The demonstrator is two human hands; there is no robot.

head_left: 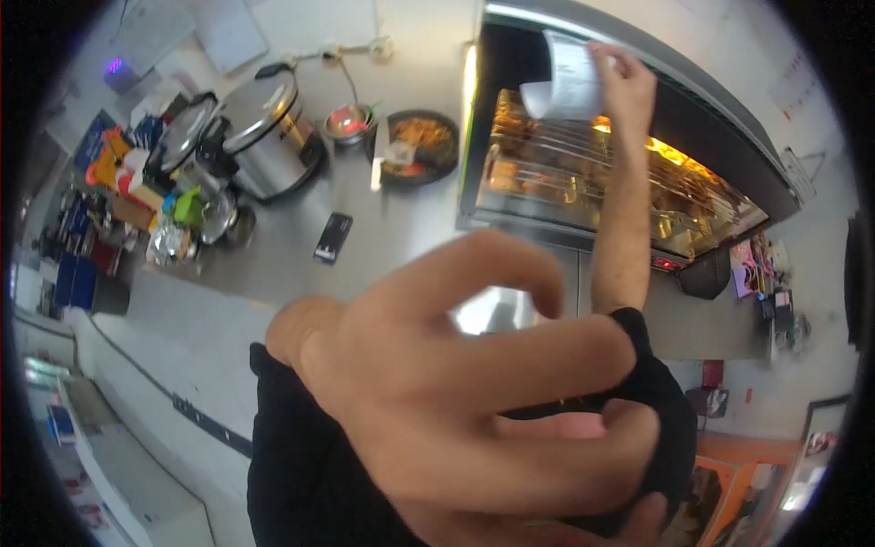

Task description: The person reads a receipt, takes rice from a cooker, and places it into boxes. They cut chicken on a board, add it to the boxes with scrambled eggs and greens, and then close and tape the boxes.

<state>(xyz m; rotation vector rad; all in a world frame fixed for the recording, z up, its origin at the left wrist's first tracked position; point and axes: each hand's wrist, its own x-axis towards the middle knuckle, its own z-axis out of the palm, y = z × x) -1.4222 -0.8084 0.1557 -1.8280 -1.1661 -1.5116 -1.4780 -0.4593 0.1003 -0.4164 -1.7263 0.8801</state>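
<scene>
The printed paper slip (576,82) is located at the upper part of the heated display cabinet (510,59), in front of its glass; contact between slip and glass cannot be determined. The slip lies directly left of the fingers of the right hand (627,91), which is the nearer hand. Thumb and fingertips are closed in a pinch on the upper right edge. The long axis of the slip runs approximately up and down in the view, roughly parallel to the raised right forearm (622,237); the lower left end curls outward.

The left hand (428,392) is well apart from the slip, close to the camera, back of the hand outward. Its fingers are half bent with gaps between them; no object shows there, though the palm is hidden. A smartphone (334,238) lies flat on the steel counter (401,232), left of the cabinet.
</scene>
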